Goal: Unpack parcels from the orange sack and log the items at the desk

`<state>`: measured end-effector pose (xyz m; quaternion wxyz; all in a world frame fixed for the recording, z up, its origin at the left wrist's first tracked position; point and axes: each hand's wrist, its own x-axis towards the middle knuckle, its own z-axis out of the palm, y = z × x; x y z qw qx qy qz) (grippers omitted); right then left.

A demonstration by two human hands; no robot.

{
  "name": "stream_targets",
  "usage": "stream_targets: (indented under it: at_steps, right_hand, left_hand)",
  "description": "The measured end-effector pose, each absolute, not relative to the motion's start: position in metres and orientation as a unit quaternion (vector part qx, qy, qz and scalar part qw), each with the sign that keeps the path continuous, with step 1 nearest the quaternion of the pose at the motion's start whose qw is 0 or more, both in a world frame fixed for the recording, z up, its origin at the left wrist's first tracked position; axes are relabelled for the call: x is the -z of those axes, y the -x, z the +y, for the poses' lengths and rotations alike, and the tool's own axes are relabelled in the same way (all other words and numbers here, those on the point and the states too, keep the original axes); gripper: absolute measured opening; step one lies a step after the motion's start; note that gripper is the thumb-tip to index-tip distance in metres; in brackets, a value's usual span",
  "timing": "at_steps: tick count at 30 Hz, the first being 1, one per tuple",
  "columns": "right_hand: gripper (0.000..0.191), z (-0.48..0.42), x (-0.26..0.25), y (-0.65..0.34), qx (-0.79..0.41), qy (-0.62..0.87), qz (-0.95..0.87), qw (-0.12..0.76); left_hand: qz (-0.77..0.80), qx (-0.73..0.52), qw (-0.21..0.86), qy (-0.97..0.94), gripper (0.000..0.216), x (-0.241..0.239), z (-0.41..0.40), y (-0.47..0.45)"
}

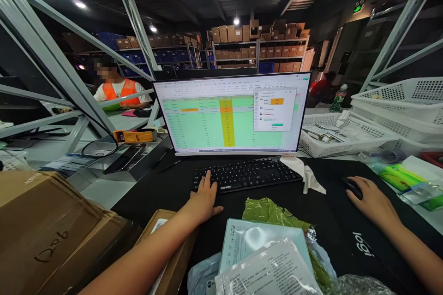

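My left hand (pixel 203 198) rests on the left end of a black keyboard (pixel 245 174), fingers stretched flat over the keys. Over at the right, my right hand (pixel 372 200) cups a black mouse (pixel 352 187) on a black desk mat (pixel 349 235). Behind the keyboard stands a monitor (pixel 231 115) showing a green spreadsheet with a yellow column and a pop-up window. Clear plastic packets with paper inside (pixel 263 258) and a green plastic bag (pixel 273 212) lie in front of me between my arms.
Cardboard boxes (pixel 44 226) sit at my left. White plastic baskets (pixel 387 115) stand at the right, with green packets (pixel 404 177) near them. A white cloth (pixel 304 173) lies beside the keyboard. A person in an orange vest (pixel 117 92) sits behind metal struts. Shelves of cartons fill the back.
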<state>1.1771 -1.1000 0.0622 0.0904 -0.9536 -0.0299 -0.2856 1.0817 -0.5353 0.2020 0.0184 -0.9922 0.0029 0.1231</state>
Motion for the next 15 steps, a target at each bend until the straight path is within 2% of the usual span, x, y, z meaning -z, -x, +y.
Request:
stream_targets:
  at_steps: [6,15]
  right_hand:
    - [0.055,-1.1029,-0.0604,-1.179,0.293,0.951,-0.047,0.091]
    - [0.06,-1.1024,-0.0601,-1.1781,0.277,0.957,-0.026,0.088]
  left_hand:
    - [0.005,-0.121,0.024,0.992,0.073,-0.2003,-0.5343,-1.0818]
    - [0.006,-0.118,0.014,0.993,0.07,-0.2046,-0.5361,-1.0808]
